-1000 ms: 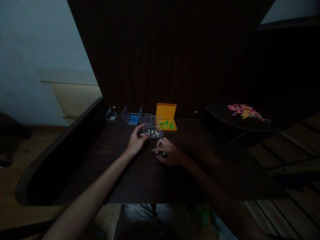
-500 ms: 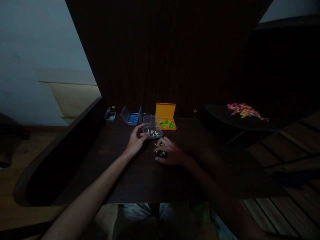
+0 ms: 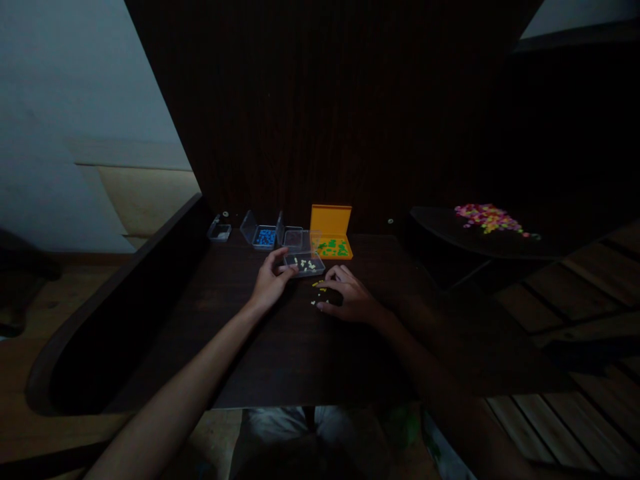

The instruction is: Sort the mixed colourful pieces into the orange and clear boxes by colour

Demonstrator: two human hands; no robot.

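My left hand [image 3: 271, 280] grips the left end of a small clear plastic box [image 3: 316, 271], thumb at the front and fingers behind. Several pale cream pieces lie inside the box. My right hand [image 3: 351, 295] is low over the dark desk, thumb and forefinger apart. Under and beside its fingers are several yellow pieces [image 3: 320, 285] and a few loose pale pieces [image 3: 313, 303]. Whether any piece touches its fingertips is too small to tell. Just behind the clear box stands an open orange box [image 3: 331, 219] with green pieces [image 3: 334, 249] in it.
Along the back are an open clear box of blue pieces [image 3: 265, 237], another clear box [image 3: 293, 238] and a small one [image 3: 220, 233] further left. Many pink and yellow pieces [image 3: 487, 219] are heaped on a raised shelf at right. A tall dark panel closes the back.
My right hand has shifted slightly right, uncovering more of the yellow and pale pieces on the desk. My left hand stays on the clear box.
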